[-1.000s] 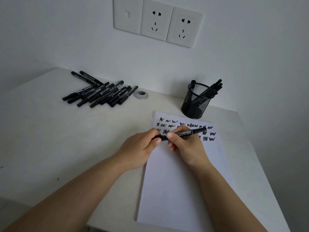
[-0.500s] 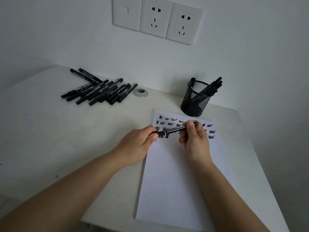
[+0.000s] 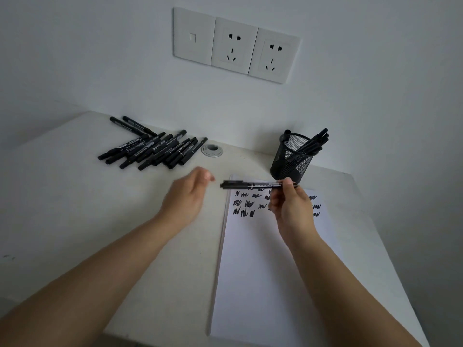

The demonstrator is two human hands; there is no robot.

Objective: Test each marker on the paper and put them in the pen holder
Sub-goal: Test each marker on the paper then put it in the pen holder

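A pale desk (image 3: 75,209) stands against a white wall, seen from above by the person working at it. The sheet of paper (image 3: 263,271) near the front right of the desk is the landmark here. Far to the left of the paper and toward the wall, a pile of black markers (image 3: 152,147) lies flat on the desk. Just right of that pile is a round metal cable port (image 3: 212,149). Left of the paper's top corner, the left hand (image 3: 186,196) hovers with relaxed fingers, holding nothing, a little apart from the marker. Over the paper's top edge, the right hand (image 3: 292,206) pinches a black marker (image 3: 246,184) near its right end, keeping it level above several rows of black scribbles (image 3: 246,206). Just beyond the paper's top right corner stands a black mesh pen holder (image 3: 292,156) with a few markers leaning inside. Three wall sockets (image 3: 235,45) are mounted above.
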